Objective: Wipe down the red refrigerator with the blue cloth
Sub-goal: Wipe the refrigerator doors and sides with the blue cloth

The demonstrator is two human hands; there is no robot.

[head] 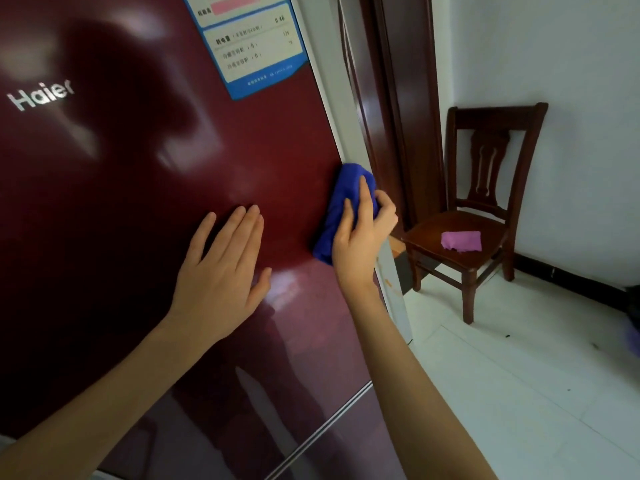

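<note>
The red refrigerator (pixel 138 202) fills the left of the view, its glossy upper door facing me. My right hand (pixel 360 240) grips the bunched blue cloth (pixel 346 199) and holds it against the door close to the door's right edge. My left hand (pixel 221 271) lies flat on the door with straight fingers, a little to the left of the cloth. Part of the cloth is hidden under my right fingers.
A blue and white label (pixel 249 43) is stuck near the door's top right. A seam (pixel 329 424) separates the upper and lower doors. To the right stand a dark wooden door frame (pixel 398 116) and a wooden chair (pixel 485 209) with a pink cloth (pixel 462 241) on its seat, on white floor tiles.
</note>
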